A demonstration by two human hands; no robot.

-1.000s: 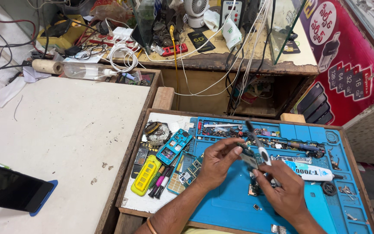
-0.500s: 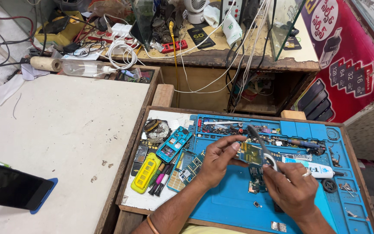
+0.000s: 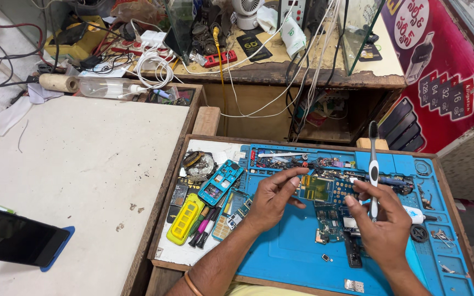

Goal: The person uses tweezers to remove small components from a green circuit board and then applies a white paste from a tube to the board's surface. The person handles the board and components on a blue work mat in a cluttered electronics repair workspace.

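The left hand [image 3: 272,200] pinches a small circuit board [image 3: 315,188], greenish-yellow on its face, by its left edge between thumb and fingertips, holding it tilted above the blue work mat [image 3: 281,257]. The right hand [image 3: 382,225] is closed around the handle of a white toothbrush [image 3: 373,164], which stands nearly upright with its dark bristle head at the far end, well clear of the board.

Half a second ago the brush lay low and slanted across the board, its head down near the work; a second ago both hands were bunched together over the same spot. Now the brush has swung up and away to the right while the board has stayed in the left fingers (so the brushing seems to be paused, or a pass finished, and the board's face is open to view).

Just near of the held board a darker circuit board [image 3: 333,222] lies flat on the mat, with a long black part beside it. To the left, off the mat, sit a yellow phone shell [image 3: 185,219], a few pens [image 3: 207,225] and a teal phone frame [image 3: 220,182]. Screws and small tools are scattered along the mat's far edge. Far left, on the pale table [image 3: 83,164], a dark phone [image 3: 17,241] lies face up.
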